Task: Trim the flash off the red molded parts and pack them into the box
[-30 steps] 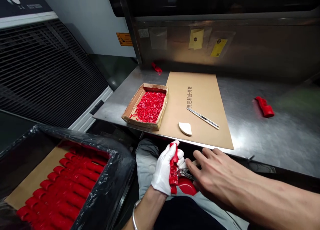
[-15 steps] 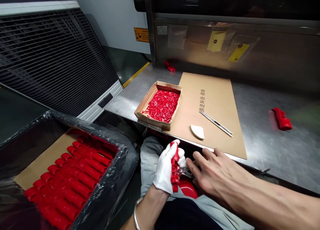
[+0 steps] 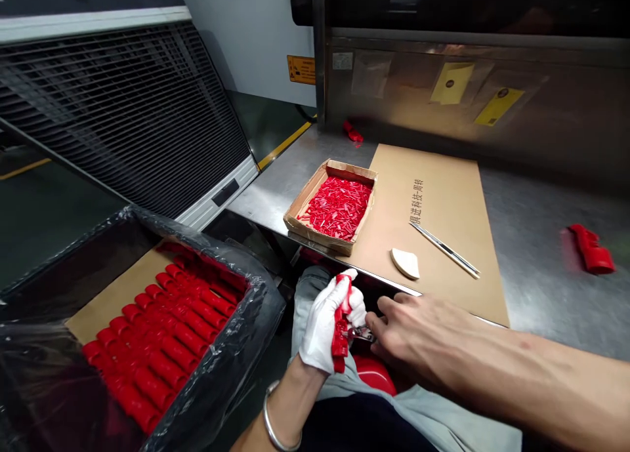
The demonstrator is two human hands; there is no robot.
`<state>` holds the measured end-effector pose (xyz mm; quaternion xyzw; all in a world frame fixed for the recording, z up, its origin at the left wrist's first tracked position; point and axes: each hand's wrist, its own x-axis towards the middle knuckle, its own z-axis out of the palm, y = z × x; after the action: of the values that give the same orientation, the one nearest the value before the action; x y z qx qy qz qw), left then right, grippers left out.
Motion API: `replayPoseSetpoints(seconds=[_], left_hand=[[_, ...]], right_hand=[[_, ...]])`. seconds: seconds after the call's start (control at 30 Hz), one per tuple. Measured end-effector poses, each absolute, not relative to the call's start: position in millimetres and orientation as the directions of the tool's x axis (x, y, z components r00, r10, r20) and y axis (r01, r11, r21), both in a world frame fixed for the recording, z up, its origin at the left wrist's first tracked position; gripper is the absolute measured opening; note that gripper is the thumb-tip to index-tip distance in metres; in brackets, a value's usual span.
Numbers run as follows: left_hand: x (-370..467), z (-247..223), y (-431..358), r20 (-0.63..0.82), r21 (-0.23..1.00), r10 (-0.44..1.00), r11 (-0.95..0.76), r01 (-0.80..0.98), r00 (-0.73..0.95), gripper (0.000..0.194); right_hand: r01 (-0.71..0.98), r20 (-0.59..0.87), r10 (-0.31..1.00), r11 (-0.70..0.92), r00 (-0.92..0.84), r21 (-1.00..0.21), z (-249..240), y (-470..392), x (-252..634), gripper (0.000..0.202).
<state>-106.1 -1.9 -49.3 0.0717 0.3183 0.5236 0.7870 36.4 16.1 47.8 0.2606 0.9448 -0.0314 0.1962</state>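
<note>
My left hand, in a white glove, is wrapped round a red plastic part and holds it above my lap. Bare, my right hand is closed on small metal nippers, whose handles are mostly hidden under the fingers. The head of the nippers touches the side of the red part, though its exact bite is too small to tell. Beyond both hands, a cut-down cardboard box with small red plastic scraps sits at the table's front edge.
Tweezers and a pale wedge-shaped pad lie on a cardboard sheet. Red parts rest at the metal table's back and right. On my left, a plastic-lined bin holds rows of similar parts.
My right hand has drawn in and its fingers have curled more tightly round the nippers. The view has turned slightly left; the left hand still grips the red part.
</note>
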Motion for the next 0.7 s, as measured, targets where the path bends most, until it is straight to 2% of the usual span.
replayPoseSetpoints(seconds=[0.1,0.17,0.4,0.57,0.7], left_hand=[[-111.4,-49.2,-3.2,-0.438,0.411,0.861,0.447,-0.794,0.258,0.032],[-112.8,-48.7,-3.5,-0.45,0.382,0.855,0.447,-0.809,0.26,0.031],[-111.5,-48.0,-1.1,-0.448,0.347,0.866,0.395,-0.851,0.22,0.022],[-106.9,-51.0,-2.1,-0.463,0.302,0.847,0.426,-0.853,0.259,0.021],[-102.0,-55.3,-3.6,-0.493,0.292,0.832,0.434,-0.852,0.255,0.021]], right_hand=[[0.488,-0.231,0.522,0.852,-0.821,0.187,39.2,14.0,28.8,0.01],[0.492,-0.178,0.534,0.839,-0.826,0.234,37.1,12.7,24.4,0.01],[0.494,-0.281,0.528,0.849,-0.801,0.189,40.9,14.6,22.3,0.019],[0.429,-0.186,0.494,0.851,-0.849,0.303,26.4,6.4,35.5,0.024],[0.451,-0.149,0.513,0.835,-0.846,0.315,23.5,3.7,40.8,0.021]])
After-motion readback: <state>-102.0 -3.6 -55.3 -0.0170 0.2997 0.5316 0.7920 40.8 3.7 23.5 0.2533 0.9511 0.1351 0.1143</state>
